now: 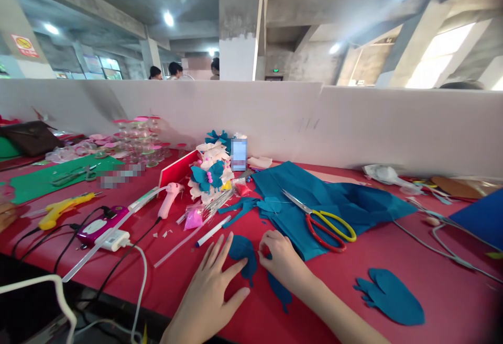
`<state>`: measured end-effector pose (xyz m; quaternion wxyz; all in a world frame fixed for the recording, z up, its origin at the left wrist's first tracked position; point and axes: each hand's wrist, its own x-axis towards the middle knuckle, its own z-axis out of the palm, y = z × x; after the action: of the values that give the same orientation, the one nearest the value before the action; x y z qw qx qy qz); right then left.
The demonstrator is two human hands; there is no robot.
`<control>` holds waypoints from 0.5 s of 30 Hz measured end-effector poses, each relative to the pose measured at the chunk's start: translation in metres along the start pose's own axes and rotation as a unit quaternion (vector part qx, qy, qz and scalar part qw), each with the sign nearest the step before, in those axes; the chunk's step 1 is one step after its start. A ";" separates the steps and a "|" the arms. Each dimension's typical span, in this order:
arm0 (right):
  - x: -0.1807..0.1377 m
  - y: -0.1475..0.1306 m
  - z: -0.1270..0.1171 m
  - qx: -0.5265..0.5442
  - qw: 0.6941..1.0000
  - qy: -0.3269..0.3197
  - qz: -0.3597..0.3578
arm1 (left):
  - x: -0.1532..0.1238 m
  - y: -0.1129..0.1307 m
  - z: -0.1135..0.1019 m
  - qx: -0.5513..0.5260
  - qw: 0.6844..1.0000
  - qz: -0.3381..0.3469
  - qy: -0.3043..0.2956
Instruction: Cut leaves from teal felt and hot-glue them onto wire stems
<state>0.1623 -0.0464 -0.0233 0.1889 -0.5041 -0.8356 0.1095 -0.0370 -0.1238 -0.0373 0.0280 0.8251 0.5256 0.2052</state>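
Observation:
On the red tabletop, my left hand (pixel 214 286) lies with its fingers spread, its index fingertip resting on a teal felt cutout (pixel 243 252). My right hand (pixel 283 260) is just to the right of that piece, thumb and fingers curled together in a pinch; what they hold, if anything, is hidden. Beneath this hand a second teal cutout (pixel 281 291) shows in part. Further right lie overlapping teal petal-shaped pieces (pixel 396 297). Scissors (pixel 320 223) with red and yellow handles rest, blades apart, on a large teal felt sheet (pixel 291 181) beyond my hands.
A white marker (pixel 212 231), a pink glue gun (pixel 170 200), a purple power strip (pixel 100 229) and cables lie to the left. Teal and white fabric flowers (pixel 210 176) stand behind, near a phone (pixel 239 154). A white partition (pixel 283 119) borders the back.

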 end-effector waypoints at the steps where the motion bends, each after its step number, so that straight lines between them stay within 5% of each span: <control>1: 0.002 0.000 0.001 -0.004 1.000 0.001 0.001 | 0.000 0.000 0.000 -0.001 1.000 -0.001 0.000; 15: 0.009 -0.003 0.005 0.015 1.000 0.011 -0.004 | 0.003 -0.002 -0.001 -0.016 0.999 -0.021 -0.029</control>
<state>0.1536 -0.0404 -0.0250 0.2060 -0.4994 -0.8335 0.1157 -0.0378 -0.1206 -0.0356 0.0608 0.8188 0.5385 0.1893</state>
